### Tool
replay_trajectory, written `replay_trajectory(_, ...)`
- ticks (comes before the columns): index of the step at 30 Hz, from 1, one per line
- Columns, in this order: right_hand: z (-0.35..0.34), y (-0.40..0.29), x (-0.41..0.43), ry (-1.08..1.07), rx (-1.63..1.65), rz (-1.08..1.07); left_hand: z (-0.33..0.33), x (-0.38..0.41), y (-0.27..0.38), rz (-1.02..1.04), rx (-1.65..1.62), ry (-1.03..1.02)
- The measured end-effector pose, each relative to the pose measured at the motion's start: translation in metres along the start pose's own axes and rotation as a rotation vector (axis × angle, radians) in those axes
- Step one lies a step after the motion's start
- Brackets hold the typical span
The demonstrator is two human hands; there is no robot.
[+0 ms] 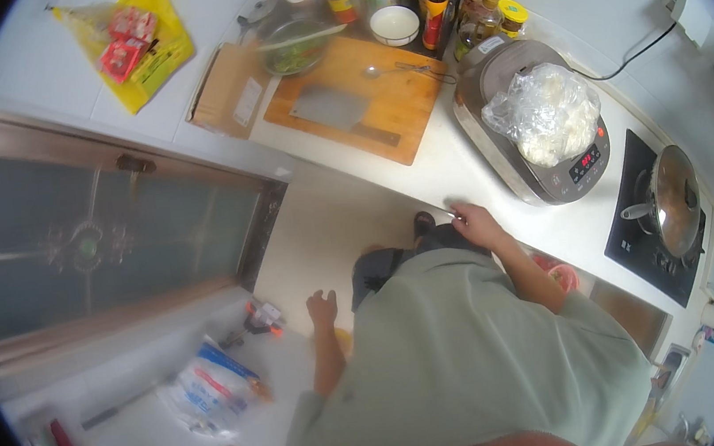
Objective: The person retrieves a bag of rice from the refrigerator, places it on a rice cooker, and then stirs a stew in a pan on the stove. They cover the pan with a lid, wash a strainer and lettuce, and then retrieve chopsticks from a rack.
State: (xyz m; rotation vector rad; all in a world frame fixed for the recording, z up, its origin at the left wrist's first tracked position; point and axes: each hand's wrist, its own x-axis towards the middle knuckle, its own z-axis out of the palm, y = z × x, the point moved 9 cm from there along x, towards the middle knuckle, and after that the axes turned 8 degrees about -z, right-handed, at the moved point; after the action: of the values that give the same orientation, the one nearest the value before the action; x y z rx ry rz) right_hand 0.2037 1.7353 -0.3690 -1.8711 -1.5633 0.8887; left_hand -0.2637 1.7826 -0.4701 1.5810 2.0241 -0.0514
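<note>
My right hand [478,227] is closed around a slim metallic object [453,214] at the counter's front edge; the grip hides most of it, so its kind cannot be told. My left hand [322,307] hangs low at my left side, fingers loosely apart and holding nothing. On the counter, a wooden cutting board [409,129] carries a cleaver [329,107], a metal spoon [372,72] and another slim utensil. Right of the board, a plastic bag of whitish food [551,112] rests on an electric cooker [514,170] with a lit display.
A lidded pan [675,200] sits on the black cooktop [626,237]. Behind the board stand a bowl of greens [294,50], a white bowl [395,24] and several bottles. A cardboard box [227,92] and a yellow bag [170,59] lie leftward. A glass-panelled door [98,235] is at left.
</note>
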Motion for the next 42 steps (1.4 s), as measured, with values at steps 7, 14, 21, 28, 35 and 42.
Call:
replay_trajectory(7, -0.092, -0.108, 0.025, 0.173, 0.215, -0.107, -0.012, 0.063, 0.097, 0.210, 0.062, -0.024)
replay_trajectory(14, -0.226, -0.204, 0.038, 0.823, -0.592, -0.210, -0.042, 0.143, 0.205, 0.503, 0.164, -0.276)
replay_trajectory(21, -0.246, -0.086, 0.001, 1.060, -0.800, 0.404, -0.074, 0.182, 0.299, 0.559, 0.197, -0.674)
replay_trajectory(28, -0.230, -0.055, 0.010, 0.924, -0.811, 0.593, -0.064, 0.162, 0.370, 0.766, 0.185, -0.900)
replay_trajectory(35, -0.231, -0.055, 0.008, 0.932, -0.799, 0.609, -0.049, 0.161, 0.376, 0.761, 0.183, -0.963)
replay_trajectory(42, -0.312, -0.046, 0.023, 0.934, -0.827, 0.703, -0.040, 0.169, 0.362, 0.696, 0.138, -0.996)
